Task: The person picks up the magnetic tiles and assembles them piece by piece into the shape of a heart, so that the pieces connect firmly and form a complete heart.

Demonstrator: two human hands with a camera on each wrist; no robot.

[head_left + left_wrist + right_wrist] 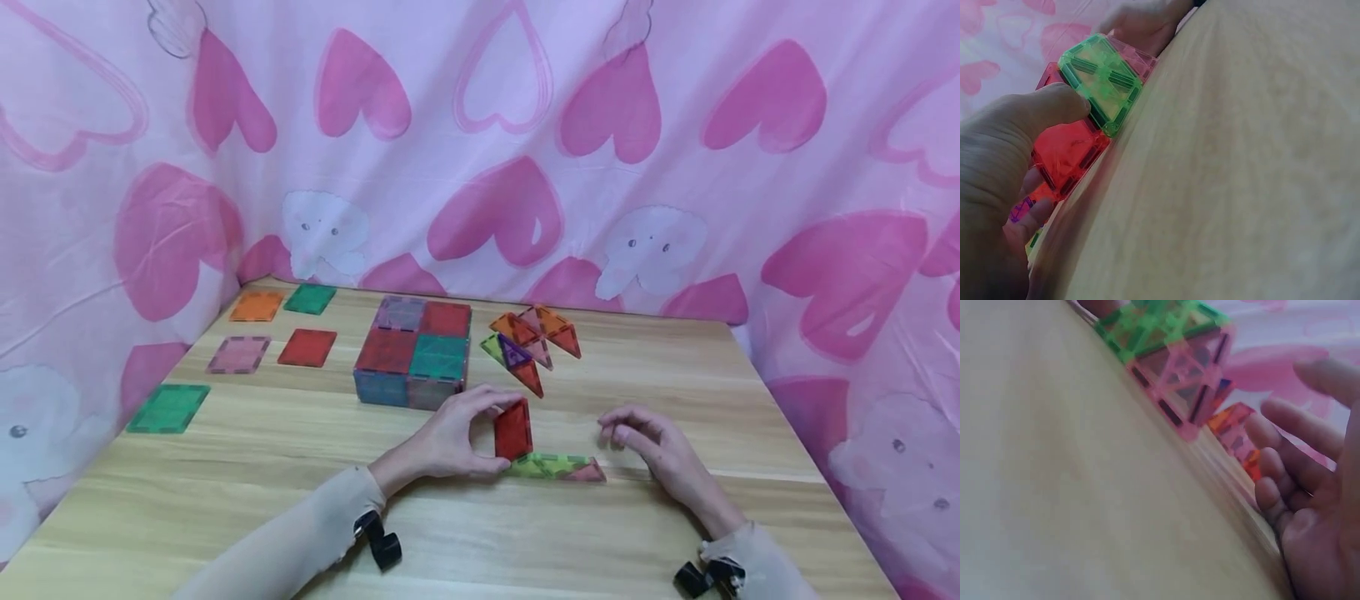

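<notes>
Left hand (457,437): thumb and fingers pinched on the red tile.
Red tile (513,430): upright above the tabletop (465,533), against the green piece's left end; whether their edges grip, I cannot tell.
Green piece (546,467): standing on edge, pink triangle (588,472) at its right end; likely to topple if the red tile nudges it.
Right hand (656,446): fingers loosely bent, holding nothing, apart from the pink triangle; offers no brace.
Tile block (411,350): just beyond the left fingers; a careless knuckle might jar it.
</notes>
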